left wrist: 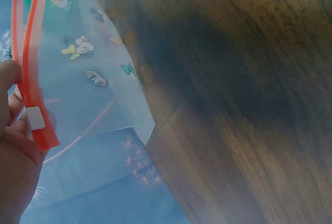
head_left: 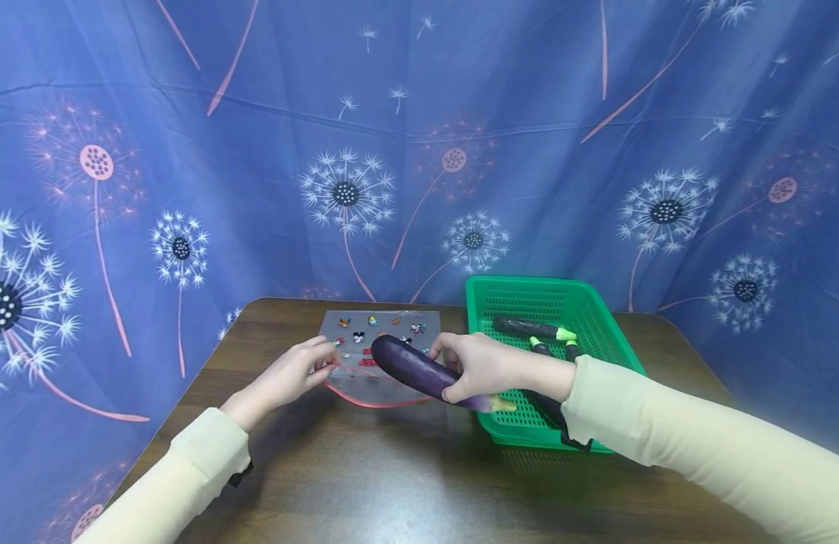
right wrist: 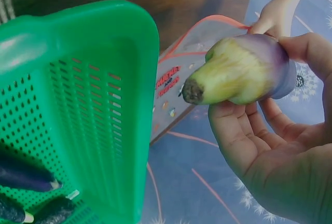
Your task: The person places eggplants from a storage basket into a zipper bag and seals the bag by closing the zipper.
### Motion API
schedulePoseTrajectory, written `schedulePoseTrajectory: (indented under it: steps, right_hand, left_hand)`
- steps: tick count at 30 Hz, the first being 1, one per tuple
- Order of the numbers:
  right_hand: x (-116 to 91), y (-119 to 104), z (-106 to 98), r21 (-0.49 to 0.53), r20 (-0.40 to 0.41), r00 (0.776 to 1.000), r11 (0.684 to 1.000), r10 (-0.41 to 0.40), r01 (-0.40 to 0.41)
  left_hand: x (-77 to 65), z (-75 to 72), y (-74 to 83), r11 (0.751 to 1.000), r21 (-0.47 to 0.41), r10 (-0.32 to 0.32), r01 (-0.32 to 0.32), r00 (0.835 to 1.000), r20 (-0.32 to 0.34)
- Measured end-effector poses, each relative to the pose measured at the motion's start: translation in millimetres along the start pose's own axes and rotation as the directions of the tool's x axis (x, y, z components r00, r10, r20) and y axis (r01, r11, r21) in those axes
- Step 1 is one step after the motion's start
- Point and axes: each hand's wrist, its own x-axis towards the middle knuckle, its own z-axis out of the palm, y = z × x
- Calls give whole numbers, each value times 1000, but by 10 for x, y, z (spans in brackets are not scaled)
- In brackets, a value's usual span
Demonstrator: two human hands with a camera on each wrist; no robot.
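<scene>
My right hand [head_left: 483, 364] grips a long purple eggplant [head_left: 412, 366] near its pale stem end, between thumb and fingers. The eggplant's rounded dark end points left, over a clear zip bag [head_left: 392, 389] printed with small cartoon figures. In the right wrist view the green-yellow stem cap [right wrist: 228, 76] faces the camera. My left hand [head_left: 298, 372] pinches the bag's left corner at its red zip edge, beside the white slider [left wrist: 35, 118]. The bag's red-edged mouth bows open toward me.
A green perforated basket [head_left: 612, 325] stands on the right of the brown wooden table [head_left: 310, 483]. Inside it lie a dark, rough-skinned vegetable with a green end [head_left: 528, 328] and several other dark vegetables. A blue dandelion-print cloth [head_left: 405, 151] hangs behind the table.
</scene>
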Motion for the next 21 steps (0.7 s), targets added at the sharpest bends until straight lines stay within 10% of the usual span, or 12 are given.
schedulePoseTrajectory:
  steps: [21]
  right_hand:
    - [157, -190, 372, 24, 24, 1000, 1000, 9, -9]
  left_hand:
    - [21, 11, -12, 996, -85, -29, 27, 999, -20]
